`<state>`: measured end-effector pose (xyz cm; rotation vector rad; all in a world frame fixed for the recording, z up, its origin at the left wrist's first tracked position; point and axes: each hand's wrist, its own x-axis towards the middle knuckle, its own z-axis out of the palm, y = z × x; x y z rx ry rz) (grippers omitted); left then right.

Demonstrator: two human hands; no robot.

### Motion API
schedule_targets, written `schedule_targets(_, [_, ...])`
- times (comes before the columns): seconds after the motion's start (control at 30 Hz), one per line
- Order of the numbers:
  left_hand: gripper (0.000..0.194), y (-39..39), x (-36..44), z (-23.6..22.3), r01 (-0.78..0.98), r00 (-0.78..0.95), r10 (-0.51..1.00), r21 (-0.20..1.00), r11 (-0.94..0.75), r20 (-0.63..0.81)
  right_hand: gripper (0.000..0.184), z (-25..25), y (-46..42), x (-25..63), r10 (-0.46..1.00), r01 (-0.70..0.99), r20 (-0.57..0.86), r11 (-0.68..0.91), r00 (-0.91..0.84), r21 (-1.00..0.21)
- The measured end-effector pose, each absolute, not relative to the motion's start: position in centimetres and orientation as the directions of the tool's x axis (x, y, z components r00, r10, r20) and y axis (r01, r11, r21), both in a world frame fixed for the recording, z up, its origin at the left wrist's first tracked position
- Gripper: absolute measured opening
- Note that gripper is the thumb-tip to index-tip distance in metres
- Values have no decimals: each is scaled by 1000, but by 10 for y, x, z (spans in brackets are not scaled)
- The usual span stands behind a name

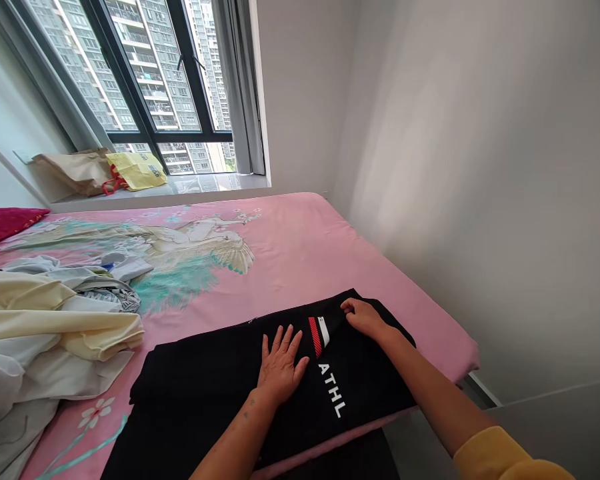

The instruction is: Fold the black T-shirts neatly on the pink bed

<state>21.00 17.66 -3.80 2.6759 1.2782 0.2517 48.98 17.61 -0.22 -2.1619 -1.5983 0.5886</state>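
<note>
A black garment (215,373) with white "ATHL" lettering and a red and white stripe lies folded over on the near edge of the bed. On its middle, left of the stripe, my left hand (280,365) rests flat with fingers spread. My right hand (364,317) is at the garment's upper part, right of the stripe, its fingers curled in and pinching the cloth. The fabric creases slightly beneath that hand. Part of the garment's lower left runs out of view.
The pink bed sheet (300,247) carries a crane and flower print. A heap of white and cream clothes (60,333) lies at left, near a dark red cushion (7,225). Paper and yellow bags (139,171) sit on the windowsill. A wall (480,200) stands at right.
</note>
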Motion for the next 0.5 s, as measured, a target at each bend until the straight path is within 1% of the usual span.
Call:
schedule_targets(0.1, [58,174,208,-36,751,616,783,234,-617,87,30,-4,181,486,958,784,-202,-283,203,-553])
schedule_targets(0.2, [60,168,205,-35,744,610,788,285,-604,79,24,-4,176,477,951,809,-223,-299,212,-507])
schedule_targets(0.27, [61,163,203,-34,733,605,792,334,-593,77,20,-3,174,467,951,837,-181,-306,250,-454])
schedule_targets(0.33, [62,160,202,-34,722,597,798,378,-579,81,25,0,175,448,963,859,-98,-269,251,-435])
schedule_targets(0.43, [64,159,202,-30,705,587,807,447,-551,69,33,5,176,399,992,877,40,-89,122,-472])
schedule_targets(0.5, [64,155,200,-23,683,587,809,515,-519,36,35,5,171,361,994,867,101,25,29,-498])
